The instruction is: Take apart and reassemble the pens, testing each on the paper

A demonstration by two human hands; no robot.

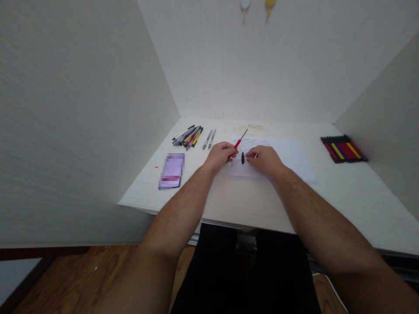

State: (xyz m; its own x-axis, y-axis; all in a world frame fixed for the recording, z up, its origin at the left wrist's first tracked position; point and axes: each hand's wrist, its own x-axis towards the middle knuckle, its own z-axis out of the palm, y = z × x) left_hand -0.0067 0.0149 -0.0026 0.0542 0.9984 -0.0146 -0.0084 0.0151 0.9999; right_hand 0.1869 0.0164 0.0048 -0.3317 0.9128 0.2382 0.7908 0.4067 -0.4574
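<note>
My left hand (222, 155) is closed around a red pen barrel (236, 145). A thin dark refill-like rod (244, 134) sticks out of its far end, pointing up and right. A small black tapered piece (242, 158), perhaps a pen part, lies on the white paper (288, 159) between my hands. My right hand (264, 159) is just to the right of that piece, thumb and fingertips drawn together in a pinch. Whether something small is between them is hidden. Dark scribbles mark the paper near both hands.
Left on the white table (242, 200) is a pile of pens (190, 137), with two clear pens (209, 139) beside it. A phone (172, 171) lies nearer. Colourful pen barrels (343, 148) are lined up at the right. Walls (248, 78) enclose the back and sides.
</note>
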